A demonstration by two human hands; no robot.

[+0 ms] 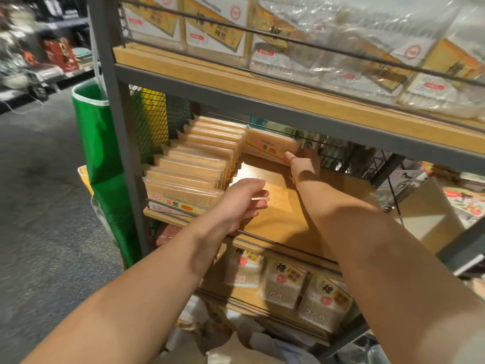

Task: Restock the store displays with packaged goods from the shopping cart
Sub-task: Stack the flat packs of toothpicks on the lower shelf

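My right hand reaches deep into the middle shelf and grips a flat yellow toothpick pack at the back, thumb on its front lower edge. A row of several matching toothpick packs stands on the left part of that shelf. My left hand hovers over the shelf's front edge just right of the row, its fingers loosely curled and holding nothing.
The top shelf holds cotton swab packs behind a wire rail. More cotton swab packs lie on the shelf below. A green bag hangs on the rack's left post. Aisle floor lies left; a white box stands right.
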